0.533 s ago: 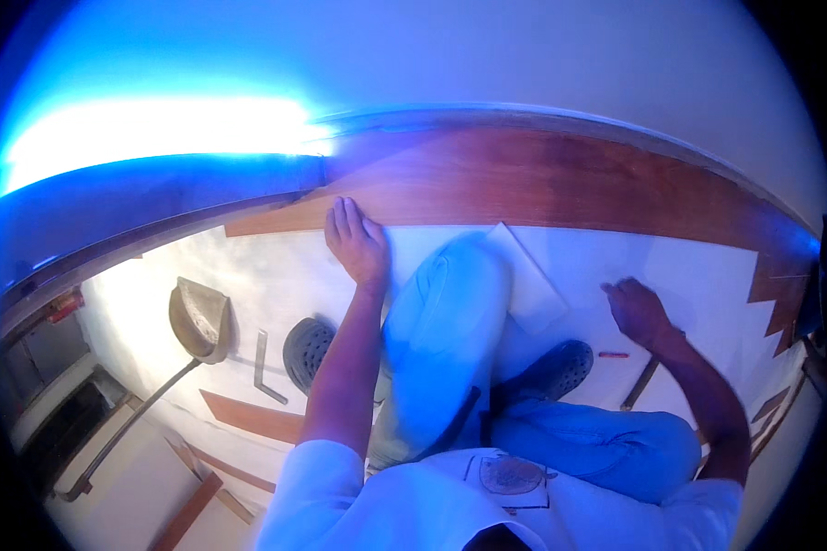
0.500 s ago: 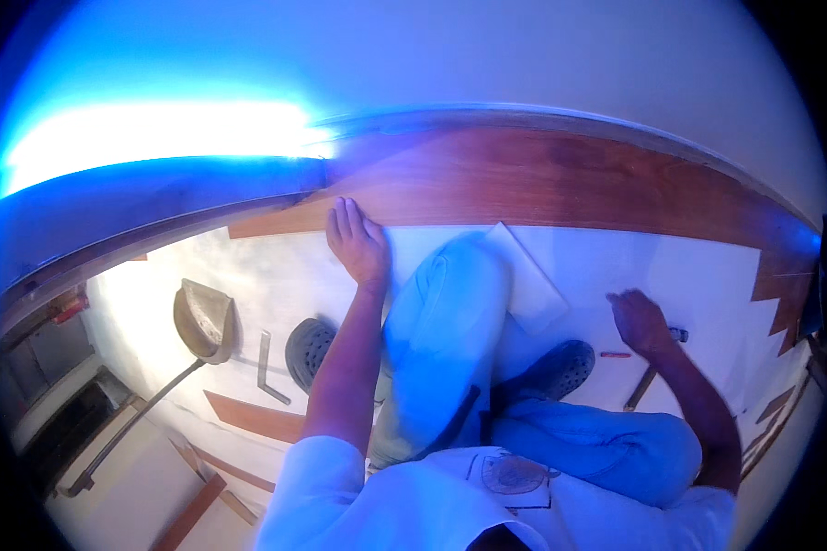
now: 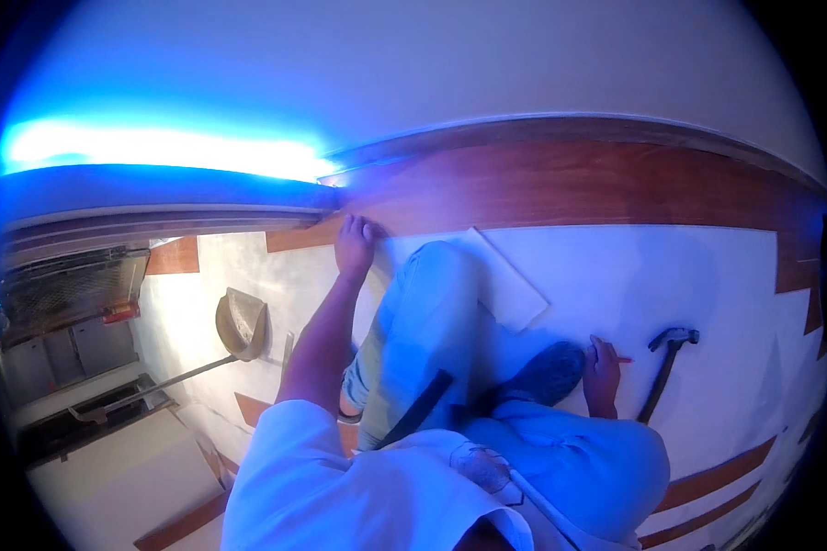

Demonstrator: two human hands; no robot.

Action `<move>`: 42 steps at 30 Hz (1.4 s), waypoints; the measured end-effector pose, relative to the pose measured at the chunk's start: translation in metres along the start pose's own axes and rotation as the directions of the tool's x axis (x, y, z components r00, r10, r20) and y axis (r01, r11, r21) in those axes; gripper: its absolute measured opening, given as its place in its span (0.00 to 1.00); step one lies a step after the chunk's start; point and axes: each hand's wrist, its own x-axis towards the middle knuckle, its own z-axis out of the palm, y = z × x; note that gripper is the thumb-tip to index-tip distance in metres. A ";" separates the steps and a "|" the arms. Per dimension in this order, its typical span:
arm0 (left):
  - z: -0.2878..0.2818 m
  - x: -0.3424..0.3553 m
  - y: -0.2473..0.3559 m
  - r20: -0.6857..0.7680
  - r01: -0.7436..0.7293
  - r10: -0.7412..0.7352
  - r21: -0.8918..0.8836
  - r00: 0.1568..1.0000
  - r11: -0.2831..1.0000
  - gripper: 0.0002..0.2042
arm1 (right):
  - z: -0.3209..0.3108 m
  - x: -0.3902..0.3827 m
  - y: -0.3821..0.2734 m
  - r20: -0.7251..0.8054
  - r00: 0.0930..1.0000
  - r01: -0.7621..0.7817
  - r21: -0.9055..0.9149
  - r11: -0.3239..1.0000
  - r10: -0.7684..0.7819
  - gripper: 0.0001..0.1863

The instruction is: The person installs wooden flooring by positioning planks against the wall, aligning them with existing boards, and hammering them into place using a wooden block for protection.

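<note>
Brown planks (image 3: 524,193) on white floor (image 3: 597,275)

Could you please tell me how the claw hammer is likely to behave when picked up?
The claw hammer will likely feel head-heavy, since its metal-looking head is bulky beside the slim handle. It should feel stiff, as the handle looks straight and solid. It probably won't roll far, because the head juts out sideways.

The right hand (image 3: 603,369) has moved farther from the wall-side edge of the floor (image 3: 726,298), beside the dark shoe (image 3: 555,371), and now covers part of the red stick (image 3: 626,360). The hammer (image 3: 662,375) is no longer crossed by the forearm. The left forearm (image 3: 324,332) now hides most of the metal square (image 3: 288,349).
</note>
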 end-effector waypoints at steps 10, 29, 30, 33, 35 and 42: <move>-0.008 -0.062 0.053 0.185 -0.023 0.076 -0.276 0.980 0.961 0.16 | 0.026 0.023 -0.002 -0.029 0.986 0.163 -0.077 0.984 -0.166 0.18; -0.051 -0.084 0.061 0.367 0.274 -0.142 -0.339 0.919 0.900 0.18 | -0.025 0.027 -0.025 -0.115 0.993 -0.007 -0.127 0.992 -0.008 0.53; -0.049 -0.070 0.053 0.330 0.090 0.011 -0.288 0.944 0.953 0.21 | -0.041 0.014 -0.004 -0.214 0.972 -0.128 -0.115 0.985 0.101 0.53; -0.047 -0.035 0.114 0.400 0.179 -0.017 -0.371 0.916 0.911 0.21 | -0.067 -0.069 0.087 -0.514 0.781 -0.485 -0.140 0.863 0.355 0.54; -0.019 -0.009 0.136 0.392 0.161 0.077 -0.538 0.917 0.827 0.20 | -0.087 -0.113 0.146 -0.693 0.594 -0.641 -0.100 0.761 0.409 0.55; 0.019 0.040 0.268 0.361 -0.521 0.626 -0.351 0.691 0.778 0.18 | -0.069 -0.229 0.205 -0.751 0.220 -0.905 0.081 0.418 0.622 0.49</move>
